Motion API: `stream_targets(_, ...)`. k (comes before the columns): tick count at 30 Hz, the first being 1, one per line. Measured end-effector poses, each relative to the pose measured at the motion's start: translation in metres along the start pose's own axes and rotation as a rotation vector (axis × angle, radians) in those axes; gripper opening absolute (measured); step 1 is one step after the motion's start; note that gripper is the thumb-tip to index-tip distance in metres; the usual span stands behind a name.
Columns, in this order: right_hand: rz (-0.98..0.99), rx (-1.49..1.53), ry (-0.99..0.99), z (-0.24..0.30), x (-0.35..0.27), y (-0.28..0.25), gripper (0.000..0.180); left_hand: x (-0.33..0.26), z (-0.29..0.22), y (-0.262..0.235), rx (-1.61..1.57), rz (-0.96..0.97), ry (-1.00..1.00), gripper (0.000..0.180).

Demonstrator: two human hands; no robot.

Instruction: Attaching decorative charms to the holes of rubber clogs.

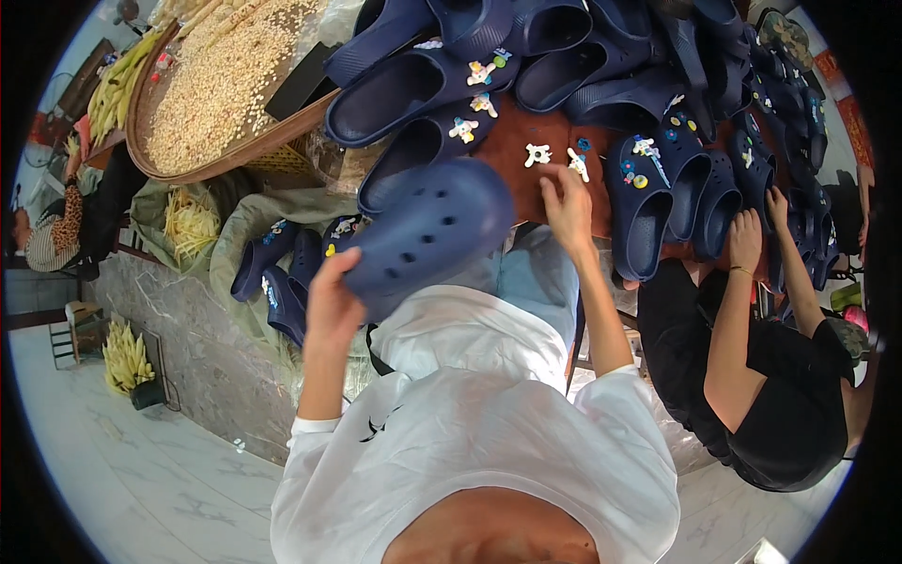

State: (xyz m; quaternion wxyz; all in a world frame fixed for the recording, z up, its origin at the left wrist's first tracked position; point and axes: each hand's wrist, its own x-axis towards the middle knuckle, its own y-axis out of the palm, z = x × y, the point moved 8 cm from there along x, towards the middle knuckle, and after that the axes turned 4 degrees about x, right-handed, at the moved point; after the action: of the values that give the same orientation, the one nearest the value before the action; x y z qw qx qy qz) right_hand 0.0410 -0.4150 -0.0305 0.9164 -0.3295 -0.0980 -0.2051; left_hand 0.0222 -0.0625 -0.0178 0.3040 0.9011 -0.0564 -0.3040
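Note:
My left hand (333, 296) is closed on the edge of a navy clog (465, 202), held up above my lap. The clog's upper has round holes, and no charms show on it. Loosely bent, my right hand (569, 214) has its fingers apart at the brown tabletop (512, 141). Its fingertips are beside a small white figure charm (578, 166); whether they touch it I cannot tell. Another white charm (536, 154) and a blue flower charm (584, 144) lie close by. To the right stands a navy clog with charms (641, 211) fixed on its upper.
Many navy clogs (385, 94) crowd the table's far side. A round tray of pale kernels (211, 103) sits at the far left, above a sack (155, 211). More decorated clogs (263, 254) lie left of my lap. At right, another person's hands (745, 240) are among clogs.

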Motion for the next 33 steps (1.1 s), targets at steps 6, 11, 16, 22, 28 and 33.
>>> stream_targets(6, -0.005, -0.297, -0.094, -0.002, 0.046, 0.009, 0.03, 0.035, 0.07, 0.058, -0.059, 0.048, -0.032, 0.033)
stream_targets(11, 0.064, -0.575, -0.137, -0.025, 0.057, 0.029, 0.03, 0.04, 0.094, 0.081, -0.008, 0.018, 0.015, 0.041)
stream_targets(16, 0.045, -0.447, -0.117, -0.023, 0.058, 0.025, 0.02, 0.05, 0.105, 0.088, 0.097, 0.168, 0.027, 0.043)
stream_targets(22, -0.039, -0.175, 0.009, -0.011, 0.064, -0.012, 0.019, 0.053, 0.095, 0.094, 0.183, 0.2, 0.087, 0.05)
stream_targets(28, 0.015, 0.545, 0.169, 0.019, 0.061, -0.025, 0.019, 0.07, 0.109, 0.09, 0.229, 0.227, -0.045, 0.056)
stream_targets(33, 0.209, 0.484, 0.16, 0.02, 0.054, 0.003, 0.02, 0.086, 0.114, 0.086, 0.09, 0.022, -0.064, 0.036)
